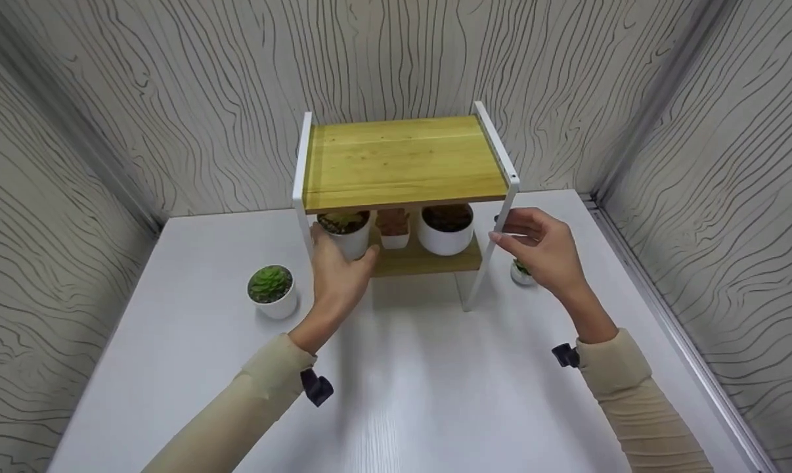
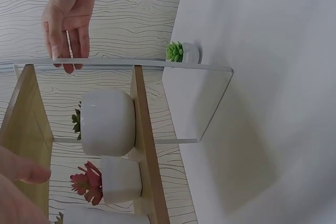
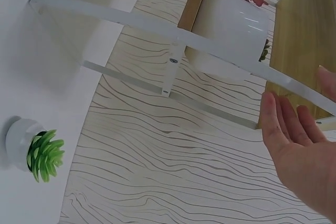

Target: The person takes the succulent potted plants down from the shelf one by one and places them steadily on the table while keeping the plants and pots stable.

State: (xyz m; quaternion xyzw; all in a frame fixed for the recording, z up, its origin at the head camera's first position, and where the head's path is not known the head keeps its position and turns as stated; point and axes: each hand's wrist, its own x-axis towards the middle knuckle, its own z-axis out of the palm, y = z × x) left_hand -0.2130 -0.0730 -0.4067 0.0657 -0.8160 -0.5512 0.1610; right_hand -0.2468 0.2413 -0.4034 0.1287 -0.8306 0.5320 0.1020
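My left hand [image 1: 338, 279] reaches in at the left of a small two-tier shelf rack [image 1: 406, 157] and holds a white pot [image 1: 351, 244] with a yellowish-green succulent on the lower board. Its thumb lies by the pot's right side, the fingers by its left; the fingertips are partly hidden. With thumb and fingers my right hand [image 1: 546, 249] pinches the white right front post [image 1: 486, 263]. Beside the held pot stand a small white pot with a red succulent [image 2: 86, 183] and a larger rounded white pot [image 1: 446, 242].
On the white table [image 1: 396, 407], a potted green succulent [image 1: 271, 289] stands left of the rack. A smaller one [image 3: 44, 156] is to its right, close to my right hand. Panels with a wood-grain pattern [image 1: 238, 79] enclose the table at the back and sides.
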